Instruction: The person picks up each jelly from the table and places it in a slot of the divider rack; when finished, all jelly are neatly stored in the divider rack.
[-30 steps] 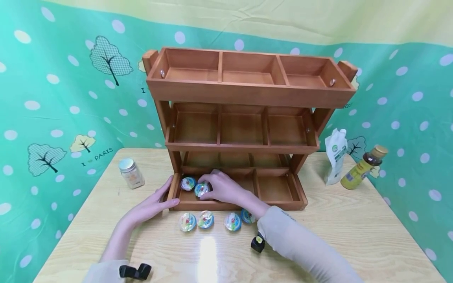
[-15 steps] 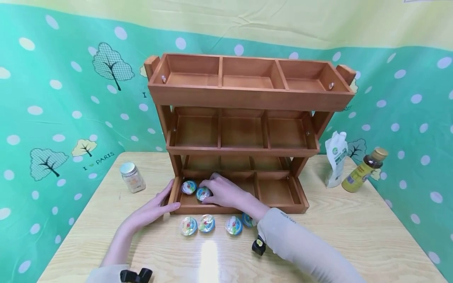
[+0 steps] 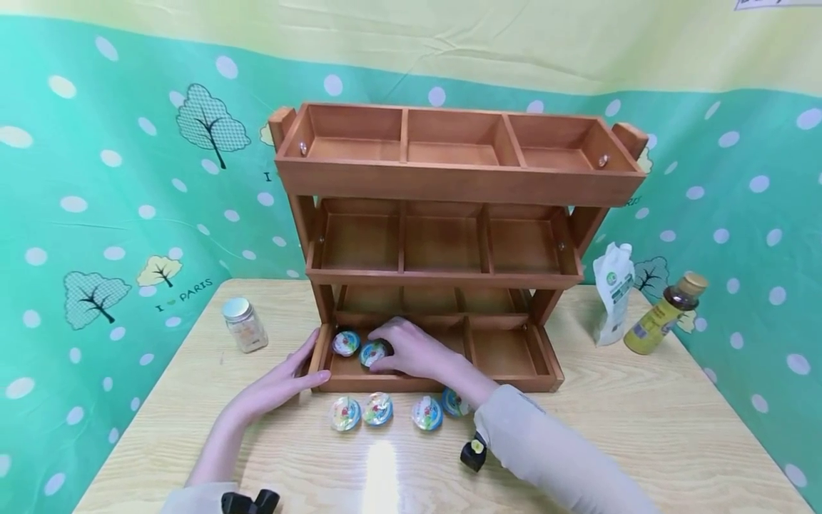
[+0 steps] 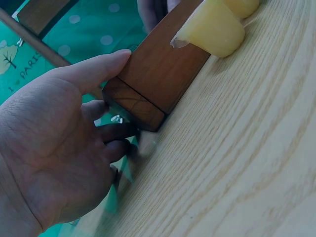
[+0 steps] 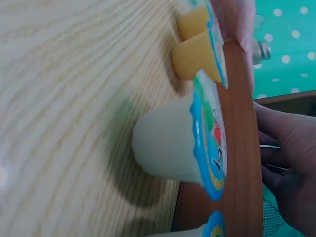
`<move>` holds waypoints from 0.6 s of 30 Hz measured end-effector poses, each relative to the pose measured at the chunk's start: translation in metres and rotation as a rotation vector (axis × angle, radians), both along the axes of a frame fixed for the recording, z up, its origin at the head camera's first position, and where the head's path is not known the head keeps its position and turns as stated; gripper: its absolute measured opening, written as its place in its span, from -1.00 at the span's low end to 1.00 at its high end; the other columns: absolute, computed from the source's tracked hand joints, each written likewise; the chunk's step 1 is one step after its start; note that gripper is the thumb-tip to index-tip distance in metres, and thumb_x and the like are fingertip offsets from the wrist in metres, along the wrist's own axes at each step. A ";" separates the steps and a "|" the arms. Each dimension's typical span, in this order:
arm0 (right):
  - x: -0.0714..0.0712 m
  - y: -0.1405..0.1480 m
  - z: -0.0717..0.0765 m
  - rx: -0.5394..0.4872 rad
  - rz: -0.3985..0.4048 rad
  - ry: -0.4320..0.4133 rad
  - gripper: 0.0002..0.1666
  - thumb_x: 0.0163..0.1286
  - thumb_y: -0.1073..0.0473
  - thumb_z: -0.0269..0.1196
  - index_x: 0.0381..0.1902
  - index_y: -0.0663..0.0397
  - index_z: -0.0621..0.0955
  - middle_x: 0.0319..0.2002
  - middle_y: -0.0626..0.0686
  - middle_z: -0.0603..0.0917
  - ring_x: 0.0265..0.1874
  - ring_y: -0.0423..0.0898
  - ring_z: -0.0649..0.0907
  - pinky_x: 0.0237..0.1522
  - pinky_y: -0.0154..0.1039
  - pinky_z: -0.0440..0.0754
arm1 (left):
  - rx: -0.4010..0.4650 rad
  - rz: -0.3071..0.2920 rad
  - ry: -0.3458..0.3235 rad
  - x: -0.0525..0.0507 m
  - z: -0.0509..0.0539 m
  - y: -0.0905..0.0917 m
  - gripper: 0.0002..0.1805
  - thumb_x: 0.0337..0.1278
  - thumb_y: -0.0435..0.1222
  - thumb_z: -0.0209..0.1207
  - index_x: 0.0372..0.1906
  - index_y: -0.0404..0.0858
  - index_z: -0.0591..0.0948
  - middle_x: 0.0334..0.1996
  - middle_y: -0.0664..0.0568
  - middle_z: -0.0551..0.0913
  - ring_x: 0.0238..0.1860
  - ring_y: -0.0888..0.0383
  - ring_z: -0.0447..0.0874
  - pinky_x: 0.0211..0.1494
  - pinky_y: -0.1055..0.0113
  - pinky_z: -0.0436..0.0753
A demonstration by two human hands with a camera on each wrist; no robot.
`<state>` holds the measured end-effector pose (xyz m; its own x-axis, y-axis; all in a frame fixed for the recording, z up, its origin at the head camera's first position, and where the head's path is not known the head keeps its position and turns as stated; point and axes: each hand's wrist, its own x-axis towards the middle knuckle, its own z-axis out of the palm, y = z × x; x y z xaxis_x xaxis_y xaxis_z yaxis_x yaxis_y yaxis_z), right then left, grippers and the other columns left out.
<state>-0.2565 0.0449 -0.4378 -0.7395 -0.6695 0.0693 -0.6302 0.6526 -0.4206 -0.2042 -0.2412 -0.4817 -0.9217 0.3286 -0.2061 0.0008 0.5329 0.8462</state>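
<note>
A three-tier brown wooden shelf (image 3: 459, 187) stands on the table. In the head view my right hand (image 3: 414, 348) reaches into its bottom tray and pinches a jelly cup (image 3: 372, 353) with a printed blue-rimmed lid; the right wrist view hides that cup behind the tray's front board. Another jelly cup (image 3: 345, 343) sits beside it, to the left, in the same left compartment. My left hand (image 3: 277, 385) grips the tray's left front corner, thumb on the front and fingers along the outer side. In the left wrist view, that corner (image 4: 136, 101) lies between thumb and fingers.
Several jelly cups stand before the shelf, yellow ones (image 5: 197, 57) to the left and pale ones (image 5: 170, 140) to the right. A lidded jar (image 3: 245, 326) is at left. At right are a white pouch (image 3: 614, 293) and a yellow-labelled bottle (image 3: 664, 314). Patterned cloth hangs behind.
The head view has tilted slightly, so everything appears a little lower. Both hands keep nearly the same places on the jelly cup and the shelf.
</note>
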 end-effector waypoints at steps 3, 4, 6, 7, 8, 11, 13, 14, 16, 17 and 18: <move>0.001 0.005 0.001 -0.078 -0.024 -0.043 -0.42 0.36 -0.09 0.42 0.24 0.06 0.67 0.19 0.02 0.74 0.25 -0.04 0.65 0.35 -0.10 0.60 | 0.006 -0.001 -0.004 0.000 -0.001 0.000 0.01 0.47 0.07 0.12 0.69 0.08 -0.29 0.70 -0.16 -0.30 0.67 -0.36 -0.33 0.60 -0.44 -0.07; 0.002 0.007 0.000 -0.106 -0.035 -0.055 -0.43 0.37 -0.08 0.42 0.24 0.06 0.67 0.19 0.01 0.74 0.26 -0.05 0.65 0.35 -0.09 0.61 | 0.008 0.000 -0.005 0.000 -0.001 0.001 0.01 0.47 0.07 0.12 0.69 0.09 -0.29 0.70 -0.16 -0.30 0.67 -0.36 -0.33 0.60 -0.44 -0.07; 0.003 0.011 0.000 -0.168 -0.054 -0.076 -0.47 0.39 -0.03 0.40 0.24 0.06 0.67 0.18 0.00 0.75 0.26 -0.05 0.65 0.34 -0.07 0.61 | 0.011 0.003 -0.005 0.000 0.000 0.000 0.01 0.47 0.07 0.12 0.69 0.09 -0.29 0.70 -0.16 -0.30 0.67 -0.36 -0.34 0.60 -0.44 -0.08; 0.005 0.014 -0.001 -0.202 -0.064 -0.089 -0.49 0.40 -0.01 0.39 0.24 0.06 0.67 0.18 0.00 0.75 0.26 -0.05 0.66 0.34 -0.06 0.61 | 0.013 0.004 -0.005 0.000 0.000 0.000 0.01 0.47 0.07 0.12 0.69 0.09 -0.29 0.70 -0.16 -0.31 0.67 -0.36 -0.34 0.60 -0.43 -0.09; 0.006 0.016 -0.001 -0.230 -0.071 -0.095 -0.50 0.41 0.00 0.39 0.24 0.05 0.68 0.18 -0.01 0.75 0.26 -0.05 0.66 0.34 -0.05 0.62 | 0.015 0.006 -0.005 0.000 0.000 0.000 0.00 0.47 0.06 0.12 0.69 0.09 -0.29 0.70 -0.16 -0.30 0.67 -0.36 -0.34 0.60 -0.43 -0.09; 0.013 0.024 -0.004 -0.312 -0.088 -0.110 -0.55 0.42 0.05 0.38 0.21 0.04 0.68 0.16 -0.01 0.75 0.23 -0.02 0.68 0.30 -0.01 0.64 | 0.017 0.007 -0.004 0.001 0.000 0.000 0.01 0.47 0.06 0.12 0.69 0.09 -0.29 0.70 -0.17 -0.31 0.67 -0.36 -0.35 0.60 -0.43 -0.10; 0.018 0.030 -0.006 -0.361 -0.098 -0.120 -0.57 0.42 0.08 0.38 0.20 0.04 0.69 0.15 0.00 0.75 0.20 0.02 0.70 0.27 0.02 0.66 | 0.016 0.005 -0.003 0.001 0.000 -0.001 0.01 0.47 0.06 0.12 0.69 0.11 -0.29 0.70 -0.18 -0.31 0.67 -0.36 -0.35 0.59 -0.43 -0.10; 0.020 0.033 -0.007 -0.382 -0.100 -0.119 -0.58 0.42 0.09 0.38 0.20 0.04 0.69 0.14 0.01 0.76 0.17 0.04 0.71 0.24 0.04 0.67 | 0.016 0.003 -0.001 0.001 0.000 -0.001 0.01 0.46 0.07 0.13 0.69 0.12 -0.29 0.70 -0.18 -0.30 0.67 -0.36 -0.35 0.59 -0.44 -0.10; 0.026 0.038 -0.009 -0.422 -0.100 -0.121 -0.60 0.42 0.12 0.38 0.18 0.04 0.70 0.11 0.04 0.76 0.12 0.07 0.72 0.19 0.09 0.69 | 0.016 0.000 0.004 0.001 -0.001 -0.001 0.01 0.46 0.07 0.13 0.69 0.13 -0.29 0.70 -0.18 -0.30 0.67 -0.35 -0.34 0.59 -0.44 -0.09; 0.028 0.041 -0.009 -0.436 -0.099 -0.116 -0.62 0.42 0.13 0.38 0.17 0.03 0.70 0.09 0.04 0.77 0.09 0.05 0.73 0.16 0.09 0.70 | 0.016 -0.001 0.006 0.001 -0.001 0.000 0.02 0.45 0.07 0.14 0.69 0.13 -0.29 0.70 -0.18 -0.29 0.67 -0.35 -0.34 0.60 -0.43 -0.08; 0.030 0.044 -0.009 -0.447 -0.099 -0.109 -0.63 0.42 0.14 0.37 0.16 0.02 0.71 0.07 0.04 0.77 0.06 0.04 0.73 0.13 0.09 0.71 | 0.016 -0.002 0.007 0.001 -0.001 0.000 0.02 0.45 0.08 0.14 0.69 0.13 -0.29 0.70 -0.17 -0.29 0.68 -0.34 -0.33 0.60 -0.43 -0.08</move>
